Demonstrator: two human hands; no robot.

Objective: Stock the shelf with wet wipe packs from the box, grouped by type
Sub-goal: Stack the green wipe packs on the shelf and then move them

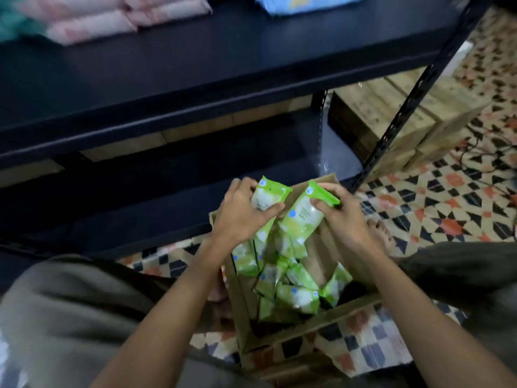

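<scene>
Over the open cardboard box (282, 336), our left hand (242, 217) curls round one green pack (266, 198). Just right of it, our right hand (342, 217) pinches a second green pack (300, 217). More green packs (293, 287) lie loose in the box, pink packs (92, 21) up on the shelf (195, 65).

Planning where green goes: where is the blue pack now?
In the head view, the blue pack lies on the black shelf, top right, apart from the pink packs at left.
</scene>
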